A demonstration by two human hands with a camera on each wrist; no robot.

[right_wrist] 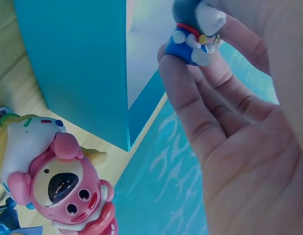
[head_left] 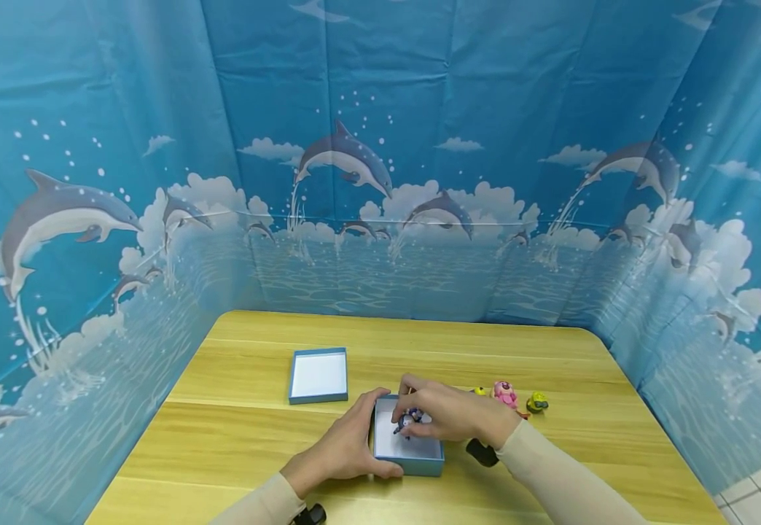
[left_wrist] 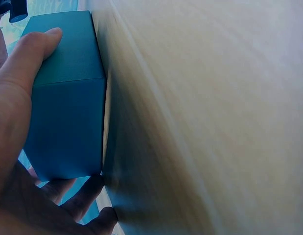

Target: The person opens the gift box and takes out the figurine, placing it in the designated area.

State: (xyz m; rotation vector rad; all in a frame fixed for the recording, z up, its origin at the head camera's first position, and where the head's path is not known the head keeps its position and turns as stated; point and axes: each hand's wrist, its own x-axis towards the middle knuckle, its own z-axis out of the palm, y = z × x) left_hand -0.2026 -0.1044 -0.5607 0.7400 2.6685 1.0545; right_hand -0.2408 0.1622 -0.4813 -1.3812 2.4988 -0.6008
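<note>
A light blue open box (head_left: 413, 467) with a white inside stands on the table. My left hand (head_left: 348, 441) grips it from the left, the thumb along the near wall and the fingers around the far side. In the left wrist view, the thumb lies on the blue wall of the box (left_wrist: 68, 127). Over the white inside, my right hand (head_left: 449, 412) pinches a small figurine (head_left: 410, 421) between thumb and fingers. The right wrist view shows this figurine (right_wrist: 188, 44) with a blue body and a red collar; fingers hide part of it.
A shallow blue tray-like lid (head_left: 318, 399), white inside, lies behind and left of the box. Right of the box stand a pink bear figurine (head_left: 505, 394), a yellow-green figurine (head_left: 538, 402) and a partly hidden yellow one (head_left: 479, 391). A dolphin-print curtain (head_left: 367, 277) hangs behind the table.
</note>
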